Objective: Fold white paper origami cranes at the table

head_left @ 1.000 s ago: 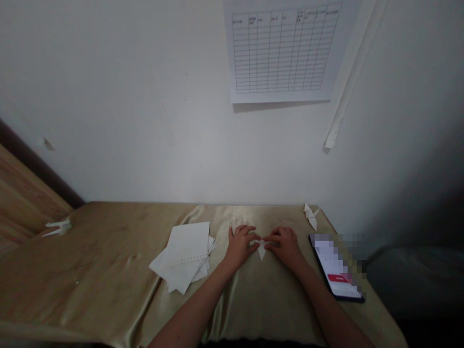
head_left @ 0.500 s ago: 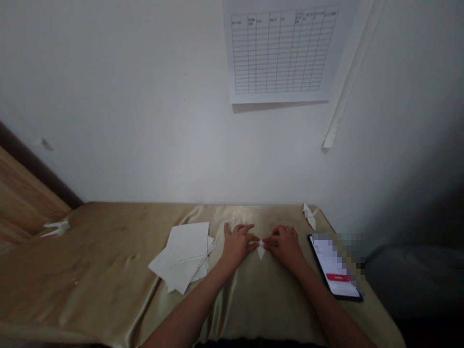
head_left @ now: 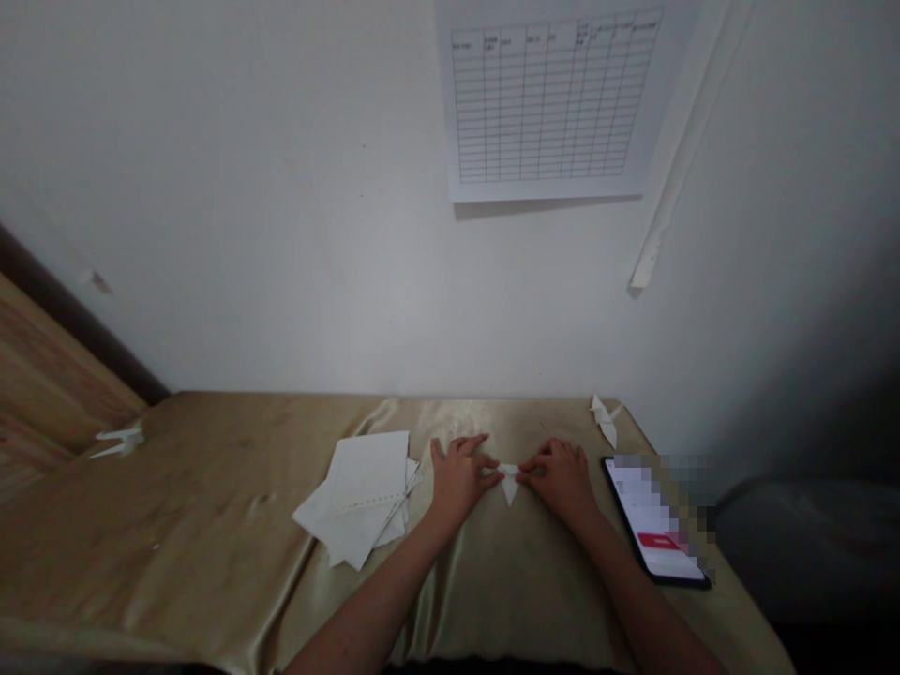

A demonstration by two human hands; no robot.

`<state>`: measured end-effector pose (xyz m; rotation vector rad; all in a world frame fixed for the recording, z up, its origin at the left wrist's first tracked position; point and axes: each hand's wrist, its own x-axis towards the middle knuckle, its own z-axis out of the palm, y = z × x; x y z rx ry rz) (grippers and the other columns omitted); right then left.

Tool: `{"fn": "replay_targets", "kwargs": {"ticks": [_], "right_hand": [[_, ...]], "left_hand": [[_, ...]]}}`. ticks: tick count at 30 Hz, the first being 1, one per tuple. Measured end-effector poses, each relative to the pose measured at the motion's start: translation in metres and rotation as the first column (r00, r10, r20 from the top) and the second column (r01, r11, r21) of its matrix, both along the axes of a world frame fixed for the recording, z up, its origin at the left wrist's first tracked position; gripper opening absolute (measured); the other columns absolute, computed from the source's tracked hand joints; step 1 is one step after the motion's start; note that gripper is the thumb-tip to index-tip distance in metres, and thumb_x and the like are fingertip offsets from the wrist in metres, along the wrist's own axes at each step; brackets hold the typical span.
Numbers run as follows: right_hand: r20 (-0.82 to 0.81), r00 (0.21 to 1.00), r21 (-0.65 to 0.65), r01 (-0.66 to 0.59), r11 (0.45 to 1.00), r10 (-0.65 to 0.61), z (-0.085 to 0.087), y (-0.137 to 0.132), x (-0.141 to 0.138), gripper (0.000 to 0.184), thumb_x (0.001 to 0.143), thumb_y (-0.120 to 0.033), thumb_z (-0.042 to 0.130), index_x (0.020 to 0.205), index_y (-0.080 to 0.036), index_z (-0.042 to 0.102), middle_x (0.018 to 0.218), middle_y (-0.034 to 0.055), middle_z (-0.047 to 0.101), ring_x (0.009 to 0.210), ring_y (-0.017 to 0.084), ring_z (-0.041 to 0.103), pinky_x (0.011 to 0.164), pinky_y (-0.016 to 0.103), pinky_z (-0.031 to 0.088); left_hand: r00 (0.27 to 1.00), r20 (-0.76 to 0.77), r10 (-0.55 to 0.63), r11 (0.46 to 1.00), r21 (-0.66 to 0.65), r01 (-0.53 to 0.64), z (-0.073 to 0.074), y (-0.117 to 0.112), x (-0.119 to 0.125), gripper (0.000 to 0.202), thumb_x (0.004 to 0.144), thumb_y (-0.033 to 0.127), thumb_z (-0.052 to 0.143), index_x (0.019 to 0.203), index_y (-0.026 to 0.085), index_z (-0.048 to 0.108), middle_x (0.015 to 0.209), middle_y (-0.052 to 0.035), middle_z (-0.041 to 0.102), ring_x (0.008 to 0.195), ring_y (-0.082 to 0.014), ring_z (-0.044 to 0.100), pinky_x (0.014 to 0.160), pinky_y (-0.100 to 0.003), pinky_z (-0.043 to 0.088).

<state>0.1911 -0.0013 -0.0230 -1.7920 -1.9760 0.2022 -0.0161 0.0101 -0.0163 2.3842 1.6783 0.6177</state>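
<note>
A small folded piece of white paper (head_left: 509, 484) lies on the table with its point toward me, between both hands. My left hand (head_left: 460, 474) pinches its left edge with thumb and fingers pressed together. My right hand (head_left: 559, 473) grips its right edge the same way, fingers curled down on the paper. Both wrists rest on the gold satin cloth (head_left: 211, 525) that covers the table.
A loose stack of white sheets (head_left: 362, 497) lies left of my left hand. A phone (head_left: 653, 530) with a lit screen lies at the right edge. A folded paper crane (head_left: 603, 417) sits at the back right, another folded paper figure (head_left: 119, 441) far left. A ruled chart (head_left: 548, 94) hangs on the wall.
Both hands have stayed on the small folded paper with only slight finger shifts; the view has drifted a little.
</note>
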Motion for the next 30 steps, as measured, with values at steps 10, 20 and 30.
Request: {"fn": "replay_targets", "kwargs": {"ticks": [10, 20, 30], "right_hand": [[-0.069, 0.997, 0.017, 0.019, 1.0, -0.018, -0.009, 0.004, 0.003, 0.009, 0.079, -0.042, 0.072, 0.079, -0.035, 0.078, 0.099, 0.0032, 0.065, 0.102, 0.024, 0.055, 0.098, 0.044, 0.031], [-0.062, 0.997, 0.094, 0.05, 0.994, -0.045, -0.019, 0.009, -0.002, 0.012, 0.084, -0.036, 0.065, 0.086, -0.028, 0.073, 0.101, 0.004, 0.064, 0.104, 0.024, 0.052, 0.102, 0.043, 0.029], [-0.074, 0.997, 0.076, -0.029, 0.997, 0.035, -0.021, 0.013, -0.001, 0.015, 0.085, -0.028, 0.061, 0.096, -0.029, 0.072, 0.106, 0.0061, 0.061, 0.106, 0.024, 0.051, 0.1, 0.04, 0.034]], "left_hand": [[0.995, 0.085, 0.054, 0.996, -0.076, -0.047, -0.005, 0.002, 0.004, 0.017, 0.076, 0.038, 0.078, 0.089, 0.03, 0.071, 0.148, 0.0019, 0.047, 0.135, -0.0293, 0.041, 0.113, -0.07, 0.005], [0.992, 0.123, 0.019, 0.992, -0.124, -0.003, -0.01, 0.009, 0.002, 0.017, 0.075, 0.036, 0.079, 0.091, 0.037, 0.074, 0.148, 0.0022, 0.045, 0.136, -0.028, 0.039, 0.114, -0.069, 0.003], [0.999, 0.023, -0.031, 0.99, -0.138, 0.034, -0.006, 0.006, 0.003, 0.032, 0.082, 0.041, 0.071, 0.112, 0.053, 0.067, 0.153, 0.0042, 0.039, 0.141, -0.03, 0.033, 0.112, -0.071, -0.001]]}}
